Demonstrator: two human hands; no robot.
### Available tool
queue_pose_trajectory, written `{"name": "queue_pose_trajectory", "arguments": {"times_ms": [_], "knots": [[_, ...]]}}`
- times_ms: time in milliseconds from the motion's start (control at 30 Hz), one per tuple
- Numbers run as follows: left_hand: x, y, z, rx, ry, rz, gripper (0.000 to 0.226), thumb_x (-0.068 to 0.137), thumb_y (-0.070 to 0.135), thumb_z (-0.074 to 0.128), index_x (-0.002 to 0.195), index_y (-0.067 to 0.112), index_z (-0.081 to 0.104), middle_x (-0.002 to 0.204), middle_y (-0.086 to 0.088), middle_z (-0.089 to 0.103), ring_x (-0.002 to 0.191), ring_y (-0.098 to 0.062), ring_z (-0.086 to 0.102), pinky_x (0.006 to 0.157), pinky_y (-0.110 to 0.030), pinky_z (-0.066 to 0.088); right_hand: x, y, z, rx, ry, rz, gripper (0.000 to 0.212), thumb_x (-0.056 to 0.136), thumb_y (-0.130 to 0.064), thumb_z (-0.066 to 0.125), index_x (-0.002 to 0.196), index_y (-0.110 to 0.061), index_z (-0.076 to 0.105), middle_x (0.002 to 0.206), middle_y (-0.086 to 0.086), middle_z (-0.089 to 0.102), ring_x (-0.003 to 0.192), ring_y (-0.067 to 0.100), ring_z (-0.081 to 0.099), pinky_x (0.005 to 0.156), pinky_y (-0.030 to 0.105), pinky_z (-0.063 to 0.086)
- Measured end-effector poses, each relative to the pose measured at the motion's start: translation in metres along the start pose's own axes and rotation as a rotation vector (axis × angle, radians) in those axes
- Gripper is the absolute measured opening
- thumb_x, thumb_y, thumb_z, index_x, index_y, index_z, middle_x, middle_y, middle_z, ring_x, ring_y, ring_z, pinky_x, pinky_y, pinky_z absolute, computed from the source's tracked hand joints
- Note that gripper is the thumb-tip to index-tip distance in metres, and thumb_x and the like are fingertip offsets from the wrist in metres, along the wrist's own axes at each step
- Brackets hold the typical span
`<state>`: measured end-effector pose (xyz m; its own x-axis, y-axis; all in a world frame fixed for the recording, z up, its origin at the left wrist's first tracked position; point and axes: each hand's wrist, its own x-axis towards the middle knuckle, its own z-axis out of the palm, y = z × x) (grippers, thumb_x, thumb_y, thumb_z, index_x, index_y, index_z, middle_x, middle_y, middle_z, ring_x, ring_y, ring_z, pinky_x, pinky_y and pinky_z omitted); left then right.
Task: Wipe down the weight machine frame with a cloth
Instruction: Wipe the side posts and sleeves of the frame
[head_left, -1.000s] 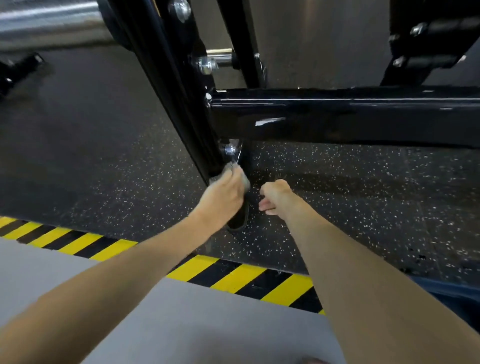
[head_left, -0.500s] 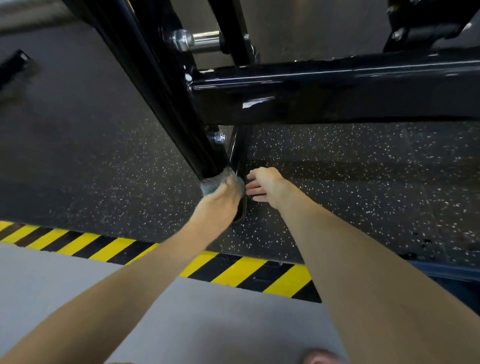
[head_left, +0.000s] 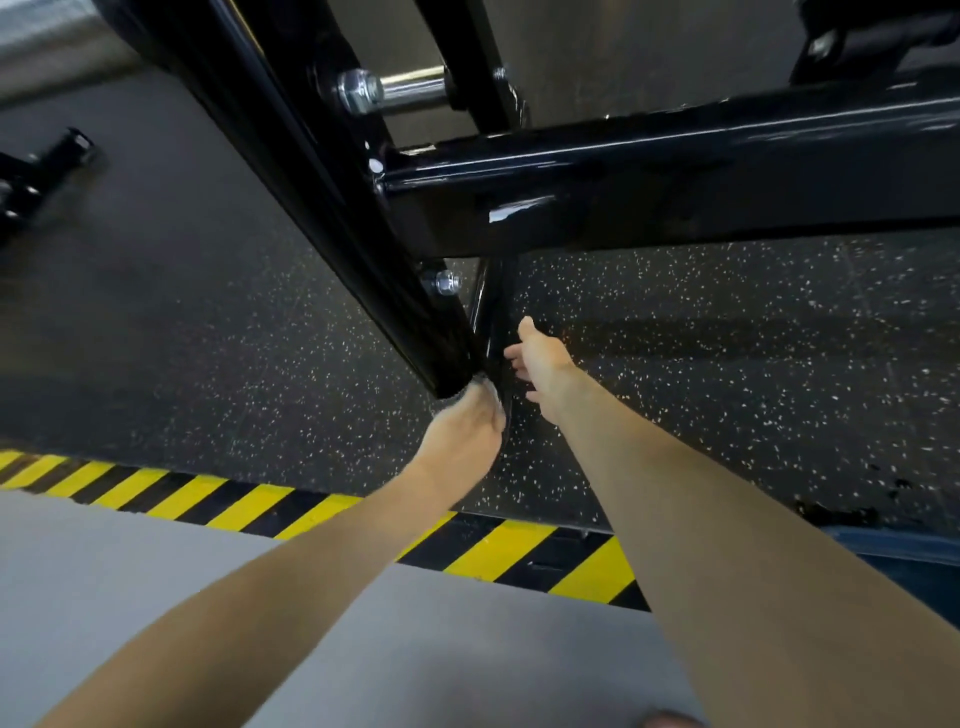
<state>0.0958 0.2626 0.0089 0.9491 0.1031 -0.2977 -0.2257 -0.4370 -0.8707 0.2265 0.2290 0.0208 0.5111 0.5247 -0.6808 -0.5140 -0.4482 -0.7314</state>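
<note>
place: gym | far: big black machine frame (head_left: 675, 171) with shiny bolts (head_left: 358, 91) | under it: dark rubber floor (head_left: 727, 338) with white dots | near: yellow-and-black stripe line (head_left: 498, 551)

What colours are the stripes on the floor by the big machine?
The floor strip has slanted yellow and black stripes, seen best in the head view.

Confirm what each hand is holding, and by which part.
Left hand grips the grey cloth, bunched in the fist, against the foot of the slanted black post; which part of it cannot be told. Right hand holds nothing, fingers straight.
</note>
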Motion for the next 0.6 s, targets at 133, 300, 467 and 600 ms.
{"name": "queue_pose_trajectory", "arguments": {"times_ms": [133, 300, 467, 600], "knots": [[-0.002, -0.042, -0.002, 0.021, 0.143, -0.223, 0.048, 0.092, 0.020, 0.030, 0.131, 0.002, 0.051, 0.129, -0.014, 0.056, 0.123, -0.027, 0.048, 0.105, -0.041, 0.026, -0.001, -0.005, -0.003, 0.057, 0.029, 0.001, 0.056, 0.102, -0.048, 0.028, 0.118, -0.005, 0.061, 0.118, 0.014, 0.063, 0.106, 0.026, 0.061, 0.089, 0.038, 0.047], [0.004, -0.001, -0.014, 0.082, -0.100, -0.003, 0.054, 0.091, 0.007, 0.043, 0.140, -0.013, 0.032, 0.137, -0.031, 0.044, 0.127, -0.046, 0.040, 0.111, -0.050, 0.027, -0.006, -0.004, -0.009, 0.022, -0.105, 0.058, 0.063, 0.103, -0.049, 0.022, 0.128, -0.002, 0.055, 0.125, 0.018, 0.061, 0.116, 0.030, 0.058, 0.102, 0.044, 0.043], [-0.001, -0.036, -0.016, 0.034, -0.005, -0.093, 0.053, 0.089, 0.010, 0.024, 0.136, -0.005, 0.045, 0.132, -0.020, 0.054, 0.124, -0.035, 0.047, 0.109, -0.045, 0.027, -0.007, -0.014, -0.003, 0.047, -0.096, 0.019, 0.070, 0.103, -0.051, 0.016, 0.127, 0.000, 0.057, 0.128, 0.016, 0.060, 0.120, 0.029, 0.055, 0.108, 0.044, 0.036], [-0.012, -0.049, -0.010, 0.171, 0.042, -0.234, 0.053, 0.092, 0.016, 0.024, 0.136, -0.008, 0.041, 0.137, -0.022, 0.047, 0.132, -0.035, 0.038, 0.112, -0.047, 0.014, -0.003, -0.015, -0.009, 0.046, -0.118, 0.001, 0.075, 0.100, -0.057, 0.012, 0.129, -0.002, 0.054, 0.130, 0.018, 0.058, 0.121, 0.030, 0.055, 0.103, 0.044, 0.038]]}}
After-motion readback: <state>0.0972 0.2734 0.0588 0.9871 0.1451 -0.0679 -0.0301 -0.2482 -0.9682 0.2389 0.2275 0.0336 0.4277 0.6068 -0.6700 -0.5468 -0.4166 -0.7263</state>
